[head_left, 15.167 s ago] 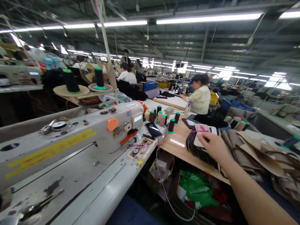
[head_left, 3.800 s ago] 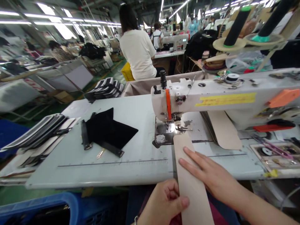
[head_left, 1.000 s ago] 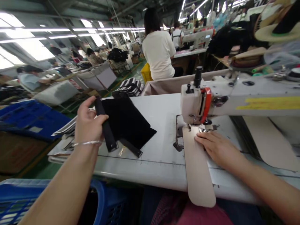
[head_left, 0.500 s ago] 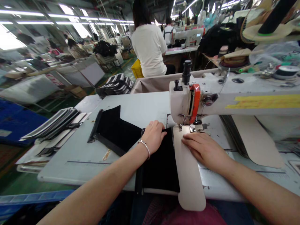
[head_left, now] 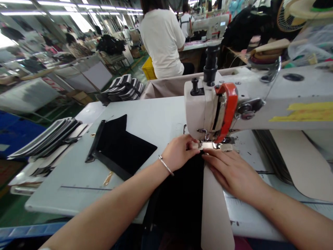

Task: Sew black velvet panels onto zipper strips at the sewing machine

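My left hand [head_left: 181, 152] pinches black cloth [head_left: 182, 203] at top edge, near sewing machine [head_left: 252, 89]; my right hand [head_left: 235, 173], fingers outstretched, rests on beige strip [head_left: 215, 211].

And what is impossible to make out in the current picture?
Head view:
Nearer black piece: partly hidden by the left hand.
Beige panel: partly behind the right hand; lower end cut by bottom edge.
Sewing machine: cut off by right edge.
Ruler marks: too small to read.
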`<action>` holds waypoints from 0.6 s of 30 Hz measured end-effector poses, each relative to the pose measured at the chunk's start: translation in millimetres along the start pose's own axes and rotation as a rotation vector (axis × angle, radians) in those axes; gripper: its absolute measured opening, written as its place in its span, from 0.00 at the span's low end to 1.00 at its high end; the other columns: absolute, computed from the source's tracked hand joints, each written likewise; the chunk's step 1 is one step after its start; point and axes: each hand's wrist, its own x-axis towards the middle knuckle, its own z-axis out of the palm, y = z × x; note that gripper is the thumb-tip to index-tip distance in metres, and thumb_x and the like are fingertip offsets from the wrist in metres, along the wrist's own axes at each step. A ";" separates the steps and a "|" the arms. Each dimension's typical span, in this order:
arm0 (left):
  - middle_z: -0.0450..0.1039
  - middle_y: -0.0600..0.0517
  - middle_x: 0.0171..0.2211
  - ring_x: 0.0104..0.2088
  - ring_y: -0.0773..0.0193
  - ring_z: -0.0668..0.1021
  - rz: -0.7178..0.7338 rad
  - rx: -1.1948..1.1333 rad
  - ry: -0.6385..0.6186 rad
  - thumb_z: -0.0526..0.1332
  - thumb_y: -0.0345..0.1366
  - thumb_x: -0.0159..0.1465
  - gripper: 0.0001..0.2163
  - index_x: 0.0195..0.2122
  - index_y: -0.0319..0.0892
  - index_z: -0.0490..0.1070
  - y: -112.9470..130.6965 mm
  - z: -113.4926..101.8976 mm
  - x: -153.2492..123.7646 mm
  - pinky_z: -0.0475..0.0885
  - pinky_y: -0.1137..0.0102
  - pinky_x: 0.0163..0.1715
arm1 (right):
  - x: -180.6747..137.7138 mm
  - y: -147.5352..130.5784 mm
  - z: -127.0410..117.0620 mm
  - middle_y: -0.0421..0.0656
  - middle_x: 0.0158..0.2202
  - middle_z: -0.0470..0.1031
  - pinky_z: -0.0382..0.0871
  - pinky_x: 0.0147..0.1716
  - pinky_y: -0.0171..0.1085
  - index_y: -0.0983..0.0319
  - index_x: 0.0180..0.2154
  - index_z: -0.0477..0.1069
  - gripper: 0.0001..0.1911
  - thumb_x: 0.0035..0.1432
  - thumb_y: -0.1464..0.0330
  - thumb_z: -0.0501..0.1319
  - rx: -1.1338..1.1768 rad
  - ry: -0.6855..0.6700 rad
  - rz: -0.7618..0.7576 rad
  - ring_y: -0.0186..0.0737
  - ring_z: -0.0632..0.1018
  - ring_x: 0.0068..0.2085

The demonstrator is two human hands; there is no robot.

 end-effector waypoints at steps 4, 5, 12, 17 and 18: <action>0.79 0.51 0.36 0.38 0.62 0.79 0.036 0.040 0.065 0.64 0.30 0.66 0.05 0.37 0.42 0.80 -2.5 2.7 4.0 0.70 0.71 0.37 | -1.1 1.2 0.4 0.49 0.64 0.68 0.69 0.52 0.51 0.62 0.60 0.66 0.19 0.71 0.72 0.54 0.006 -0.038 0.011 0.51 0.73 0.57; 0.79 0.50 0.36 0.40 0.61 0.80 0.030 0.056 0.080 0.65 0.29 0.65 0.04 0.35 0.42 0.81 -2.6 3.6 5.9 0.71 0.70 0.38 | -1.3 1.5 0.6 0.49 0.64 0.68 0.69 0.52 0.51 0.62 0.61 0.66 0.19 0.70 0.72 0.54 0.006 -0.045 0.014 0.51 0.72 0.58; 0.79 0.50 0.35 0.41 0.59 0.80 0.101 0.123 0.164 0.69 0.29 0.61 0.05 0.28 0.43 0.81 -4.1 11.1 11.0 0.74 0.68 0.43 | -1.5 1.3 0.7 0.46 0.64 0.68 0.67 0.53 0.49 0.61 0.61 0.65 0.19 0.71 0.71 0.53 -0.002 -0.054 0.020 0.49 0.72 0.58; 0.80 0.51 0.37 0.41 0.60 0.81 0.200 0.052 0.124 0.70 0.29 0.58 0.03 0.29 0.43 0.80 -8.4 13.1 6.5 0.75 0.69 0.44 | -1.7 1.4 0.7 0.46 0.65 0.67 0.67 0.52 0.49 0.61 0.62 0.64 0.19 0.71 0.72 0.53 0.001 -0.069 0.028 0.49 0.71 0.58; 0.80 0.52 0.37 0.41 0.60 0.81 0.196 0.025 0.111 0.70 0.29 0.59 0.03 0.30 0.43 0.81 -8.6 13.0 6.1 0.75 0.68 0.44 | -1.8 1.4 0.7 0.46 0.65 0.67 0.67 0.52 0.49 0.61 0.62 0.64 0.19 0.71 0.72 0.53 0.000 -0.069 0.029 0.49 0.72 0.58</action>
